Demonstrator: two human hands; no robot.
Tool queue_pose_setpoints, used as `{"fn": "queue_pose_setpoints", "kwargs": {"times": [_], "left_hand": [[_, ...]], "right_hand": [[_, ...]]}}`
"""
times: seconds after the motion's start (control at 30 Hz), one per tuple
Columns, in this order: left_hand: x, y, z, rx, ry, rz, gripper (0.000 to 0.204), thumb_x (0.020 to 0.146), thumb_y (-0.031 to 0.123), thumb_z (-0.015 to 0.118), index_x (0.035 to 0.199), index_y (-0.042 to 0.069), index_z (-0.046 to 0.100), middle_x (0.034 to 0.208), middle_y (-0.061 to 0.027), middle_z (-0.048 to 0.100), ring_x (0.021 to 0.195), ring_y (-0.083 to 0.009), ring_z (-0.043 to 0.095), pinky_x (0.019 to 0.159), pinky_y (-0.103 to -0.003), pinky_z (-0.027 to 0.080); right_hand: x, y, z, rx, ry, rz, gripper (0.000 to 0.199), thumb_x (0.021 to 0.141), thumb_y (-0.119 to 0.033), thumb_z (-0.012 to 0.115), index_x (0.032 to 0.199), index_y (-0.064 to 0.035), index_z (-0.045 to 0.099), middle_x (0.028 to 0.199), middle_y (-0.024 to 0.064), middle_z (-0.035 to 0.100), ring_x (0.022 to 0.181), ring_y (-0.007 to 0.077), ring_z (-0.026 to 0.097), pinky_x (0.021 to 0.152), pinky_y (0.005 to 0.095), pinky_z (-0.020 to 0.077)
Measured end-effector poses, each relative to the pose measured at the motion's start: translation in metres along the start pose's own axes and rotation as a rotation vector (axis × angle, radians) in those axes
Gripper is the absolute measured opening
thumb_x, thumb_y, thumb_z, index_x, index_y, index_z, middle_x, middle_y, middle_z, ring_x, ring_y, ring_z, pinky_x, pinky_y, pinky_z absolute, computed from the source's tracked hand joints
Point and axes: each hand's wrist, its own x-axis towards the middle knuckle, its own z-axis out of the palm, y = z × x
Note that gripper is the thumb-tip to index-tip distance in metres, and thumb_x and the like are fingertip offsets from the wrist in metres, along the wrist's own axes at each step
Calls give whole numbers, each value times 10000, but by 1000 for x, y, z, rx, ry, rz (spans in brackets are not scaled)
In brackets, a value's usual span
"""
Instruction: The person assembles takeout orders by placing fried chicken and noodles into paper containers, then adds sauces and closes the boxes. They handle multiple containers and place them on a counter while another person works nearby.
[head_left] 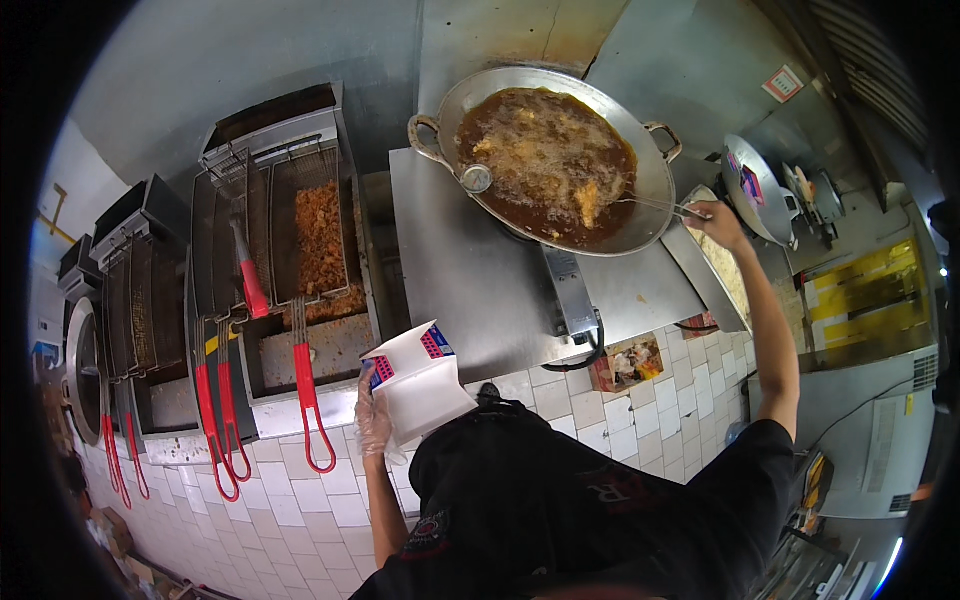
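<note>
In my gloved left hand (373, 415) is an open paper food box (425, 385), white inside with blue and pink printed ends, held by its left side near the fryer's front edge. My right hand (716, 224) is closed round the end of thin metal tongs (655, 203) that reach over the wok's right rim. Their tips are by a golden battered piece (588, 203) in the bubbling brown oil (530, 140); whether they grip it I cannot tell. The large two-handled wok (655, 240) stands on the steel counter (450, 290). A round dial thermometer (477, 179) sits at its left rim.
On the left stand fryers with wire baskets (322, 175) and red handles (312, 410); one holds orange-brown fried crumbs (320, 240). A tray of pale flour (722, 265) lies right of the wok, with a metal bowl (750, 190) beyond. A small carton (628, 363) is below the counter.
</note>
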Motion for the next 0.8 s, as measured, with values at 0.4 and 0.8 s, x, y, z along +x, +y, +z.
{"fn": "queue_pose_setpoints", "kwargs": {"times": [0.4,0.8], "left_hand": [[13,-1,14,-96,-111,-20,524,992,-11,455,1514,22,431,1552,-161,476,1471,-267,413,1220,-345,272],[3,1,0,1,-38,-8,501,1020,6,449,1519,43,436,1527,-174,510,1447,-280,450,1214,-354,286]], "right_hand": [[48,-68,72,505,159,134,459,841,-426,815,1060,-23,785,890,142,748,863,214,687,840,347,519],[10,-140,-93,-375,215,-5,431,824,-420,795,1092,-82,785,1031,188,761,1011,360,721,907,451,546]]}}
